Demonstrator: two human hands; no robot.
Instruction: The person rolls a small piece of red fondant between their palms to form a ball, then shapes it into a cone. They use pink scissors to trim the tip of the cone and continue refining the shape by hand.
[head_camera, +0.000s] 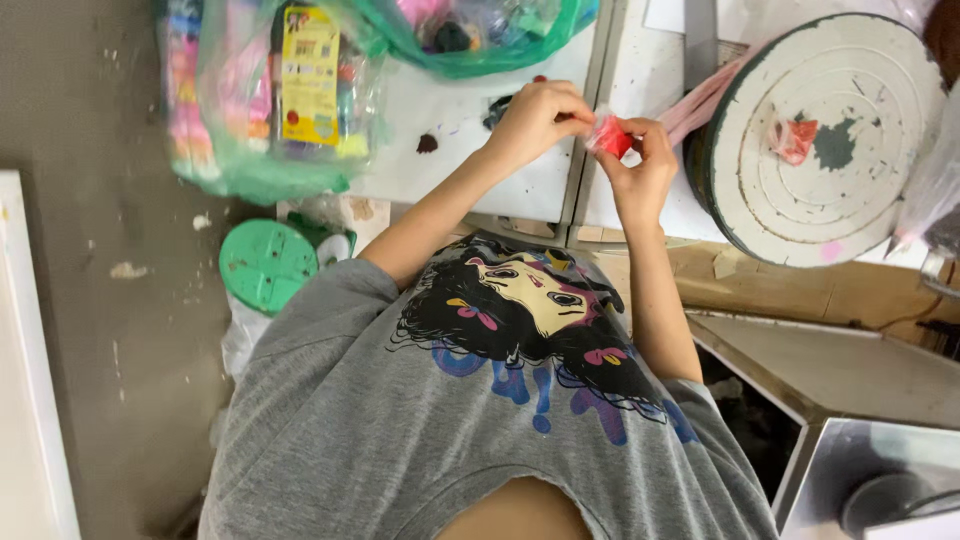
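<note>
Both of my hands meet over a white tabletop (470, 170), above my grey printed shirt. My right hand (643, 168) pinches a small red lump or packet (612, 138) between thumb and fingers. My left hand (532, 115) is curled with its fingertips on the left side of the same red piece. What exactly the red piece is cannot be told. A dark brown blob (427, 143) and a dark bluish one (497, 108) lie on the white surface just left of my left hand.
A round white turntable (850, 200) with a crumpled red scrap (795, 140) stands at the right. A pink strip (700, 100) runs beside it. Green plastic bags of colourful packets (270, 100) fill the upper left. A green round lid (265, 262) lies on the floor.
</note>
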